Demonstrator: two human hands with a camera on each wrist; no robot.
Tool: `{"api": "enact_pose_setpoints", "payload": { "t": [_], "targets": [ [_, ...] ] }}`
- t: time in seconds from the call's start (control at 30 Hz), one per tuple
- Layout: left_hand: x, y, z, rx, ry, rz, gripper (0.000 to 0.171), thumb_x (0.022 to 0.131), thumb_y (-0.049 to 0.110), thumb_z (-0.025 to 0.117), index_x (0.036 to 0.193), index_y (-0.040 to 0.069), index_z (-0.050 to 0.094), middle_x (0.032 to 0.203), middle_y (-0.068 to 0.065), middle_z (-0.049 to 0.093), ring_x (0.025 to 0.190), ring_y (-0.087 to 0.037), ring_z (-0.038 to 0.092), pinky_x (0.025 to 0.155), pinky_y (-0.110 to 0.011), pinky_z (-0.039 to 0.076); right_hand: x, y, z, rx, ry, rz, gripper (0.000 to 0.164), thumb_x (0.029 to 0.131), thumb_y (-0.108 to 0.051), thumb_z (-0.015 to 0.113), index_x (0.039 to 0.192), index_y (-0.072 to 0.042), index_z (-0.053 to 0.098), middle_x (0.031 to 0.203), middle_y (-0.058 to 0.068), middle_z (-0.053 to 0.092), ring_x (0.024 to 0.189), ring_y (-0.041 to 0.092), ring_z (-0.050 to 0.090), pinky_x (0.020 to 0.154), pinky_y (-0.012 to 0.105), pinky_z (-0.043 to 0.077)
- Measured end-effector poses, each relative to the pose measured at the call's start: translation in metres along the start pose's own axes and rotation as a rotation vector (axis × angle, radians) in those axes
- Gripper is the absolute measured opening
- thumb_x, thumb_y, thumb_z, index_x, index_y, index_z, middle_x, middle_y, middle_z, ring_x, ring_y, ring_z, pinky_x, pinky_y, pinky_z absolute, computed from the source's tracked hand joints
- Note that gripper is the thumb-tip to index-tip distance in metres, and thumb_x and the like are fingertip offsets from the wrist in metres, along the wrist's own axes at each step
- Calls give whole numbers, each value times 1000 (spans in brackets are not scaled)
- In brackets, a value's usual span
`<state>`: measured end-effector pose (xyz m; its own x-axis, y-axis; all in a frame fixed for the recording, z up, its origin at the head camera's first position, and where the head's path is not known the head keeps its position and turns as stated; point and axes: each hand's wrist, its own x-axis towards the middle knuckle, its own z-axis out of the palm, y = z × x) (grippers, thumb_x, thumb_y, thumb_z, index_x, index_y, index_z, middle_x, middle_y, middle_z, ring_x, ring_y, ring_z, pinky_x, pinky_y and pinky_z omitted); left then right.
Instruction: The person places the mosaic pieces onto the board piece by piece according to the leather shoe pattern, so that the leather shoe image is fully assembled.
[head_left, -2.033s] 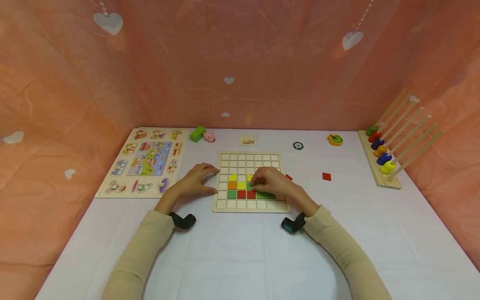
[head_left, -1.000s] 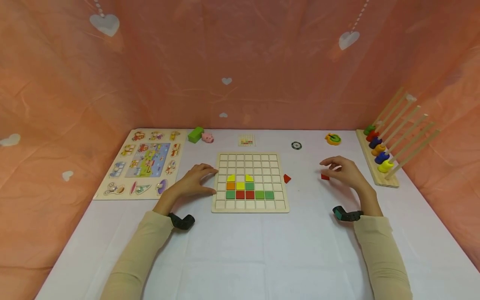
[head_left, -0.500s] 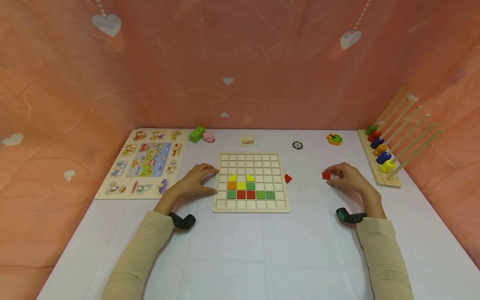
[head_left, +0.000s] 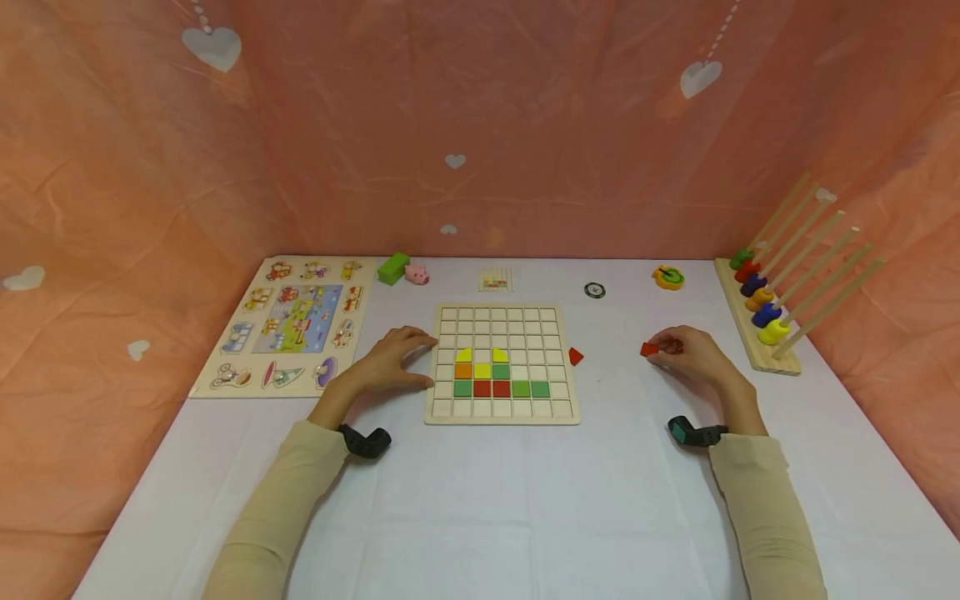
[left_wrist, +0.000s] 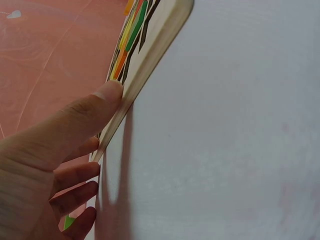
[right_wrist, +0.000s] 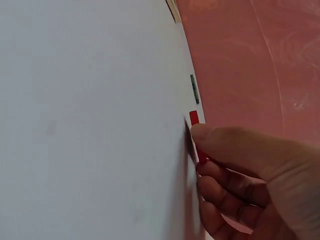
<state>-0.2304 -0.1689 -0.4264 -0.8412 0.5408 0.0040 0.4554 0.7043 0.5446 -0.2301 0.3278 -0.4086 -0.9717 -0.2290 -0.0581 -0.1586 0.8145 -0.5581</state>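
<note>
A pale wooden grid board lies mid-table, with red, green, yellow and orange tiles in several of its cells. Along its left edge rests my left hand, thumb and fingers spread. The left wrist view shows that thumb touching the board's rim. Over to the right, my right hand pinches a red square tile between thumb and fingers. The right wrist view shows the tile edge-on. A red triangular tile lies just beside the board's right edge.
Behind the board are a small pattern card, a green block, a pink pig, a round disc and a yellow-green toy. A picture puzzle lies left; a peg stand stands right.
My right hand has left the board, moved right to the red square tile and taken hold of it. The tile has shifted slightly left. My left hand stays at the board's edge.
</note>
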Motion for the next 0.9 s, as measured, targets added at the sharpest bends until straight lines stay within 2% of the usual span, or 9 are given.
{"api": "enact_pose_setpoints", "payload": {
  "t": [0.1,0.27,0.37,0.53,0.6,0.7,0.9],
  "targets": [
    [0,-1,0,-1,-3,-6,68,76,33,77,133,9,50,136,-17,42,125,-33,34,106,-52,26,4,-8,4,23,10,-24,32,84,-18,70,106,4,63,97,15,64,85,24,56,74,25,47],
    [1,-1,0,-4,-2,12,68,76,33,76,133,8,50,135,-17,42,125,-34,34,106,-52,26,17,-31,14,80,34,-117,28,81,-10,71,105,3,64,98,15,66,84,24,58,71,17,47],
    [1,-1,0,-2,2,19,68,76,33,76,133,8,50,135,-17,42,124,-34,35,105,-53,27,24,-49,24,105,51,-197,26,80,-7,71,104,2,66,96,13,66,82,22,57,72,19,48],
    [1,-1,0,-2,2,6,68,76,33,77,134,9,50,136,-16,42,125,-33,34,106,-52,26,32,-78,44,143,46,-376,25,78,-3,72,102,3,66,94,12,65,82,22,57,73,31,50],
    [1,-1,0,-9,-2,-7,68,76,32,77,134,9,50,137,-16,42,126,-33,34,106,-51,26,34,-88,53,156,27,-428,26,77,-2,73,101,3,66,93,12,64,81,23,57,72,34,50],
    [1,0,0,-15,-7,-12,68,76,32,77,134,9,50,137,-16,41,126,-33,33,107,-52,25,38,-101,66,149,-24,-466,26,77,-4,74,101,1,66,93,9,62,79,21,55,69,31,49],
    [1,0,0,-15,-9,-13,68,76,32,77,134,9,50,137,-16,41,126,-33,34,106,-52,26,40,-118,87,164,-131,-474,27,79,-13,75,103,-6,66,98,4,62,83,15,55,72,25,48]
  ]
}}
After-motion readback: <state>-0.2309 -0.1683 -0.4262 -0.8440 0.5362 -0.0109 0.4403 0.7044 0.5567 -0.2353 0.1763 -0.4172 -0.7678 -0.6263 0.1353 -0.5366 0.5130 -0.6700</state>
